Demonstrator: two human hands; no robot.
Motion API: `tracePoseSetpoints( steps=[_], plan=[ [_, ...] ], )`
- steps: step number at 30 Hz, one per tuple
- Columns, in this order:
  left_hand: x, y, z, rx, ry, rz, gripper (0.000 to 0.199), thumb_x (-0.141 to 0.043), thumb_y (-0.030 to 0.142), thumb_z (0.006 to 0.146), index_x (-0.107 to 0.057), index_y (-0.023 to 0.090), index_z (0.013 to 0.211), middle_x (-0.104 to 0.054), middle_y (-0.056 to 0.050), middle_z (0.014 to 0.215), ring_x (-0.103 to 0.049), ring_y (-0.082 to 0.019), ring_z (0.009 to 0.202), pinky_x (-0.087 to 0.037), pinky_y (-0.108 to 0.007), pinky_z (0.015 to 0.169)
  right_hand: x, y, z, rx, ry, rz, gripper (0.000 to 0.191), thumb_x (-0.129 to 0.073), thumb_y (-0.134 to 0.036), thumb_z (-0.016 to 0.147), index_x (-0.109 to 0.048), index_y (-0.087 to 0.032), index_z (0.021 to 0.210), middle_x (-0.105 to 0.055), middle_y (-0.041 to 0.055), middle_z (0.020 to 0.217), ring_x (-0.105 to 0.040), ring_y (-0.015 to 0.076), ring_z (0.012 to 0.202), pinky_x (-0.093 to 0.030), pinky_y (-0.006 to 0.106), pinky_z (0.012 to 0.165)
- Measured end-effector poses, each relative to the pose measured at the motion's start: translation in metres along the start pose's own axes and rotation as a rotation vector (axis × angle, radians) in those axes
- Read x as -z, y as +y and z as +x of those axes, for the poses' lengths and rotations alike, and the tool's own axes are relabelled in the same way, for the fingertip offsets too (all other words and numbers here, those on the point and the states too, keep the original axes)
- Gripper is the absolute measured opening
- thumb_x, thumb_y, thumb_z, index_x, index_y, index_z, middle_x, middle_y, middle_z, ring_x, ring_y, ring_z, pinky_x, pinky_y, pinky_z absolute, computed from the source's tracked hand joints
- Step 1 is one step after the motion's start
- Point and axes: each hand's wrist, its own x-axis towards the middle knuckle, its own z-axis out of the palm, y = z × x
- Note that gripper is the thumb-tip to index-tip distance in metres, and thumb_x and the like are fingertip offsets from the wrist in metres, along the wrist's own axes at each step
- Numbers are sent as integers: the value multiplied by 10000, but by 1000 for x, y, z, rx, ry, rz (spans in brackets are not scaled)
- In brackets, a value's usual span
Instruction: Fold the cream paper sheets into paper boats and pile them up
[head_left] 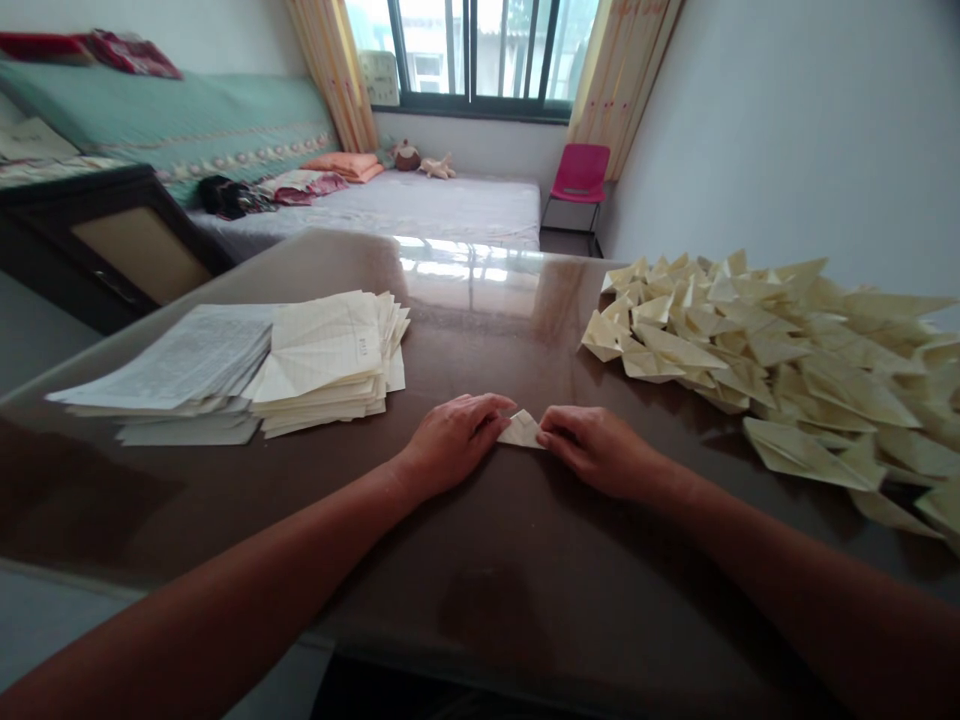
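Observation:
A small piece of folded paper (523,430), cream-coloured and peaked at the top, lies at the middle of the brown table (480,560). Its left end is pinched by my left hand (456,440), its right end by my right hand (592,445). Both hands rest low over the tabletop, and their fingers partly cover the paper's ends. To the left lies a stack of creased cream sheets (322,345), beside a stack of printed sheets (187,350). On the right spreads a large heap of folded paper boats (772,340).
Beyond the table's far edge stands a bed (450,205) with folded cloths and soft toys. A pink chair (581,172) is by the wall under the window (480,55). A dark cabinet (127,245) stands at the left.

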Motion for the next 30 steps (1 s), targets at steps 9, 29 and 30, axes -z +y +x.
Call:
tracePoseSetpoints(
  steps=[9,29,30],
  plan=[
    [-2,-2,4,-25,-38,90,246,-450,299,944,-633,239,1096,-693,-18,1036,-613,-181,986,-475,-305,866,0,-4,5,-61,-26,-203,199,-415,-338,938,-539,-220,837,-678,21,841,-608,157,730,-281,259,589],
    [-6,9,2,-7,-59,450,285,-412,348,952,-569,351,1190,-587,-22,902,-566,-177,857,-441,-230,610,-1,-12,5,-77,-8,-447,337,-319,-422,960,-553,-221,824,-704,50,852,-642,197,706,-242,289,534],
    [-5,10,1,3,-55,457,288,-409,348,953,-561,355,1197,-581,-23,919,-566,-178,865,-437,-227,599,-1,-12,5,-74,-2,-450,341,-316,-424,960,-554,-220,824,-704,51,848,-643,197,706,-241,289,533]
  ],
)
